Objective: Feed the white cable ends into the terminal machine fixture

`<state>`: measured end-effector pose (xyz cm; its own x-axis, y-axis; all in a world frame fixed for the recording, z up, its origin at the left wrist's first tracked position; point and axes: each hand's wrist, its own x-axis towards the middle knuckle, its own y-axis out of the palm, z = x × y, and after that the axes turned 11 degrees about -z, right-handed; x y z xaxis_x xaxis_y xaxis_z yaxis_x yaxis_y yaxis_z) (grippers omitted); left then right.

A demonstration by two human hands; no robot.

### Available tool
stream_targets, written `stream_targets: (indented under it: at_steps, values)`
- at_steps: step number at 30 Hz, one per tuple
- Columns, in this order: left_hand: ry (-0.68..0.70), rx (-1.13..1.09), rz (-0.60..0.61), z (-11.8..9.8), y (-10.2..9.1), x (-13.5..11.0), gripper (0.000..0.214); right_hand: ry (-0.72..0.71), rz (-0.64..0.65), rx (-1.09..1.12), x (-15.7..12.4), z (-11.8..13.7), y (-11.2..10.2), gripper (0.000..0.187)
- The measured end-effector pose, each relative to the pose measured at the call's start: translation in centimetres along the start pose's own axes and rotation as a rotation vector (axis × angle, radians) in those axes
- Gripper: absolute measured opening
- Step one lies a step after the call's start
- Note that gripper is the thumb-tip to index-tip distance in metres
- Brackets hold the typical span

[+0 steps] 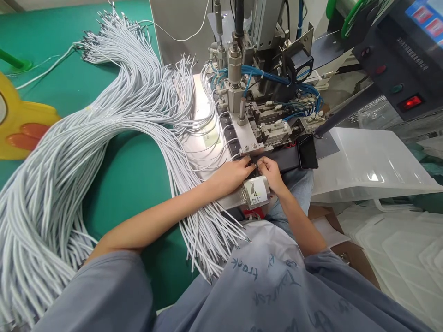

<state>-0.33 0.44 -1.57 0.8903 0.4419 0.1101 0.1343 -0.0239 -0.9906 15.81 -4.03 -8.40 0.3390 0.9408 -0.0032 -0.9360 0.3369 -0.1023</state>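
My left hand (238, 173) is at the front edge of the machine (247, 133), its fingers closed near a dark fixture under the metal plate. Beside it, my right hand (270, 171) is closed in a pinch, fingertips almost meeting those of the left. Whatever lies between the fingertips is too small to make out. Just below the hands sits a small container with a white label (256, 191). A big bundle of white cables (173, 161) passes beneath my left forearm, and several single cables run into the machine's dark blocks (230, 133).
A green mat (131, 175) lies under the cables on the left, with a yellow plastic object (27, 122). To the right are a phone (308, 152), a white plastic tray (374, 161) and a control box (401, 64) with a lit red switch. A wire spool (349, 14) hangs above.
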Motion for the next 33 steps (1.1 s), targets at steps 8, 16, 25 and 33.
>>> stream_targets:
  at_steps: [8,16,25,33]
  values:
    - [-0.088,0.037,0.045,-0.6,-1.4,-0.3,0.024,0.039,0.023,-0.011,0.3,0.1,-0.1,0.038]
    - [-0.112,0.077,0.064,-0.5,-1.7,-0.5,0.022,-0.052,0.001,-0.159,-0.6,1.6,-1.6,0.028]
    - [-0.122,0.057,0.026,-0.4,-1.2,-0.7,0.025,-0.252,0.12,-0.333,-1.9,2.7,-2.0,0.031]
    - [-0.194,0.1,0.043,-0.6,-1.9,-0.5,0.025,-0.23,-0.234,-0.36,-6.6,5.0,-1.9,0.039]
